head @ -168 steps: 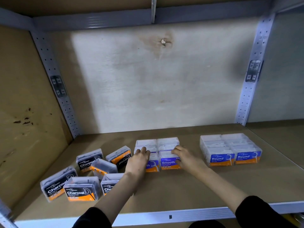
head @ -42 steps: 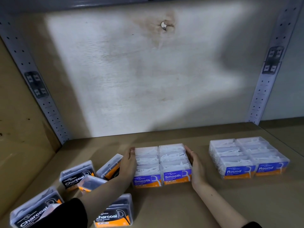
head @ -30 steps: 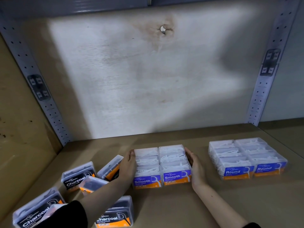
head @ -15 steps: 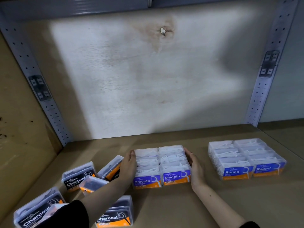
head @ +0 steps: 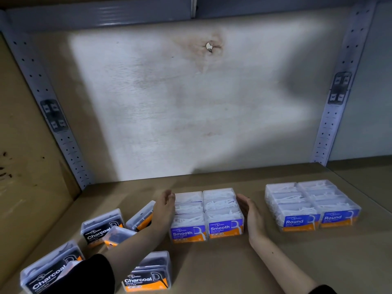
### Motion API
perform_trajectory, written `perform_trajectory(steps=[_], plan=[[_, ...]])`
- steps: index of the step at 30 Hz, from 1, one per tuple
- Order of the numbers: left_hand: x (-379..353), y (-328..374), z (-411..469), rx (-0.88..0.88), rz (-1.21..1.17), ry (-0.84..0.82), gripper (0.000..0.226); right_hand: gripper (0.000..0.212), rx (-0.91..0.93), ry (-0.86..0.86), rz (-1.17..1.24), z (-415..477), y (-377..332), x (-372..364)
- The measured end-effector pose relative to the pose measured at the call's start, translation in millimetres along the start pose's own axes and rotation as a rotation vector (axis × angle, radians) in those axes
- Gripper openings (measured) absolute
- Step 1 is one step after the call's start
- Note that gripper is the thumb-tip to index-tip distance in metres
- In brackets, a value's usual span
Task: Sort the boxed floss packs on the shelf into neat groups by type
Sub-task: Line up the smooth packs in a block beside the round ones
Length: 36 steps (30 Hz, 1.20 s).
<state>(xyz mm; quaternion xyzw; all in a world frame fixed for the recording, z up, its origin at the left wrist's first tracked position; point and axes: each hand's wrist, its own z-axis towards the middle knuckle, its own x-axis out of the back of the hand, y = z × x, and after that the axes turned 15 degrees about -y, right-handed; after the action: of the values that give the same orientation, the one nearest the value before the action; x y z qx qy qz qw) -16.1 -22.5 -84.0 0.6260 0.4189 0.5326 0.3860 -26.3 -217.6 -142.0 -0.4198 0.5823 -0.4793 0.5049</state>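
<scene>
Shelf [head: 212, 262] board carries three groups. Landmark: Smooth block [head: 206, 215], two columns, packs touching, mid-shelf. Round block [head: 311, 205] sits well right of it, squared up already. Charcoal packs [head: 146, 272] lie left and front-left of it, scattered and skewed, not yet grouped. Left hand [head: 163, 210] lies flat against the block's left side, right hand [head: 250, 215] against its right side; fingers on both extended and together, gripping nothing, just pressing inward. Packs look like light, rigid clear plastic with slick walls, likely to slide easily on the board. Best hold: side walls, thumb and fingers, or push flat-palmed as a block.
</scene>
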Motion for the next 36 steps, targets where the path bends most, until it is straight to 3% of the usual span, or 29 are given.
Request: perform_trajectory(steps=[6,11,16,19,23,36], plan=[[6.8,9.9,-7.4,-0.115,0.136,0.048,0.036,0.035,0.032,0.044,-0.216,-12.4,-19.0,7.9],[17.6,25.0,-26.4,-0.232,0.324,-0.006,0.028,0.032,0.099,-0.03,-0.488,-33.0,-42.8,16.2],[21.6,36.4,-57.0,-0.323,0.581,-0.163,0.021,0.03,0.057,-0.342,-0.797,-53.7,-68.0,16.5],[20.4,37.5,-78.1,-0.292,0.74,-0.282,0.022,0.025,0.031,-0.563,-1.08,-67.8,-75.4,13.4],[16.0,29.0,-104.0,-0.258,0.925,-0.396,0.022,0.023,0.055,-0.713,-1.332,-90.2,-75.3,1.3],[5.2,-5.4,-144.5,-0.215,1.108,-0.369,0.029,0.027,0.051,-0.836,-1.402,-123.1,-57.5,-18.7]])
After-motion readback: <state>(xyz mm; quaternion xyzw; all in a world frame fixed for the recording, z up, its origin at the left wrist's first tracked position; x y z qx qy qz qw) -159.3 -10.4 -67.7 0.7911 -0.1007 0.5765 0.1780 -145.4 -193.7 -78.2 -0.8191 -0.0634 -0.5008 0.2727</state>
